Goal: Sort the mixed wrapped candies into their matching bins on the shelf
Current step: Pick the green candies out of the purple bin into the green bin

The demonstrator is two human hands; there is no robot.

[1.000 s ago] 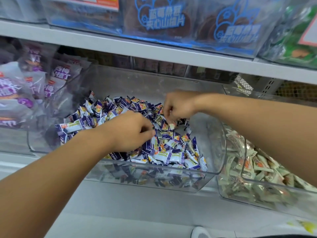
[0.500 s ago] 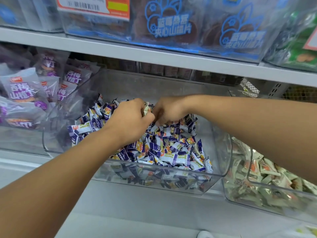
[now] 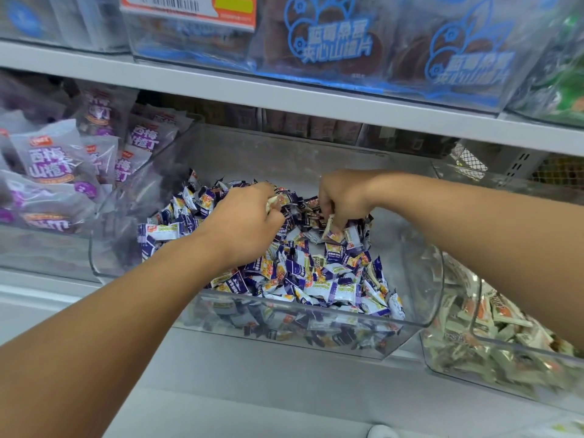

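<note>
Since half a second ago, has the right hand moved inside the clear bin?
Yes. The right hand has moved right, away from the left hand, toward the right wall of the clear bin.

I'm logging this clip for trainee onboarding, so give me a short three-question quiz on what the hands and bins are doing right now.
1. True or false: both hands are inside the clear middle bin of purple-and-white candies.
2. Multiple choice: the pale wrapped candy pinched by the right hand looks most like the stock in which bin? A) left bin of purple bags B) right bin of pale candies C) upper shelf's blue-printed packs
3. Fill in: the left hand grips some pale wrappers at its ____.

Key: 1 true; 2 B; 3 fingertips.
</note>
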